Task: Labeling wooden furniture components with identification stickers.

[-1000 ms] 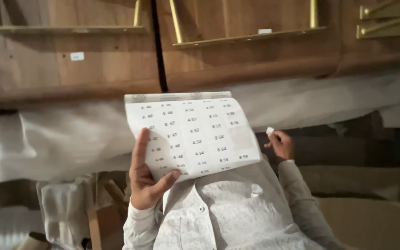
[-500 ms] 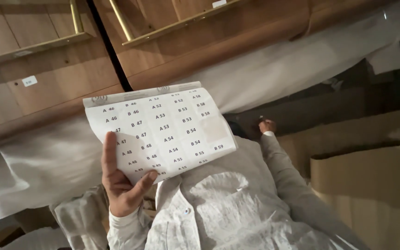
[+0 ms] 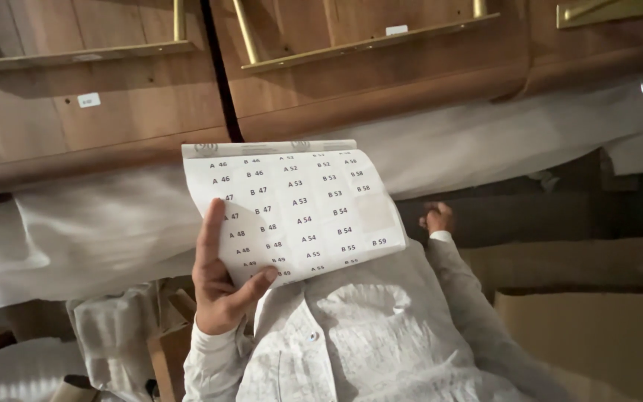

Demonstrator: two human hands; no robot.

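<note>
The left hand (image 3: 221, 286) clamps a white label sheet (image 3: 295, 212) at its 7 o'clock corner — thumb over the front, index finger up the edge. The right hand (image 3: 437, 218) sits at 3 o'clock of the sheet — fingers curled together, apparently empty.

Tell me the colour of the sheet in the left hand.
White sheet with rows of small labels, head view.

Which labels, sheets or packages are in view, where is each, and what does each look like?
Label sheet: held in left hand, white rectangle, grid of small stickers.
Small tag: on wooden panel, upper left, white.
Second tag: top centre, white.
Cardboard: lower right, brown.
</note>
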